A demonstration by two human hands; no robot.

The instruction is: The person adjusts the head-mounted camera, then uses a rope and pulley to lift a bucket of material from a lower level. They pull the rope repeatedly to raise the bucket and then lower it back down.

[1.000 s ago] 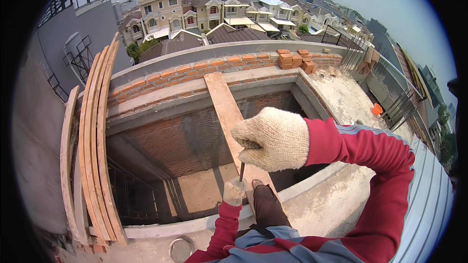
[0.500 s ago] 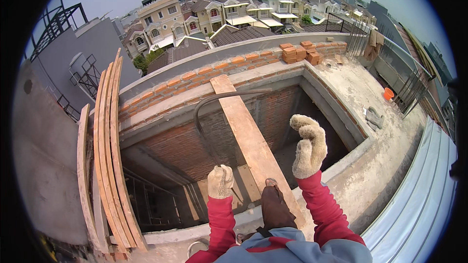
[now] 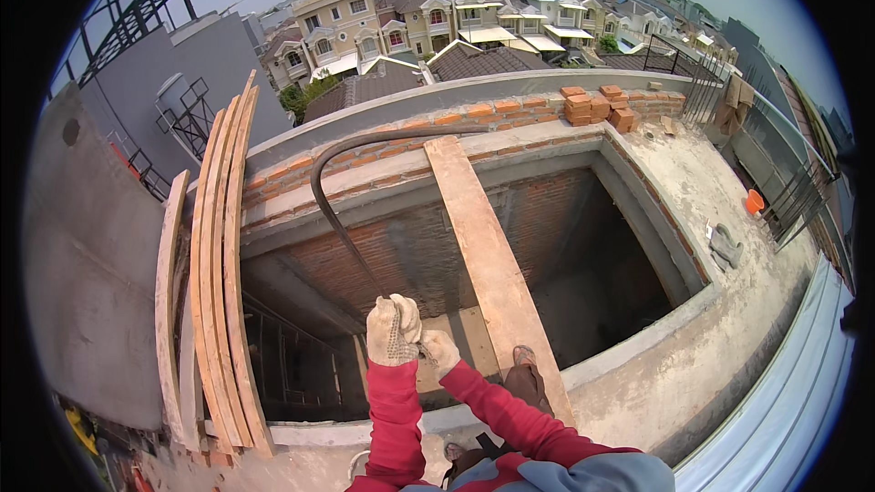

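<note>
Both gloved hands have come together since half a second ago, when they were spread apart above the plank; now the left hand (image 3: 393, 331) and right hand (image 3: 439, 351) meet at the near end of a long dark hose (image 3: 321, 189). The left hand's grip is closed around that end; the right hand sits just beside and partly behind it, and whether its fingers are wrapped on the hose I cannot tell. From the hands the hose rises over the open brick shaft (image 3: 510, 246), arcs left, then runs along the far brick wall (image 3: 474, 114). The change suggests the worker has gone from reaching to hauling the hose in with both hands.

A wooden plank (image 3: 483, 246) bridges the shaft, the worker's shoe (image 3: 524, 374) planted at its near end. Curved boards (image 3: 223, 264) lean at the left edge. Loose bricks (image 3: 597, 105) are stacked on the far ledge; an orange bucket (image 3: 754, 202) stands by the right-hand railing. No packages, labels or signs are visible.
</note>
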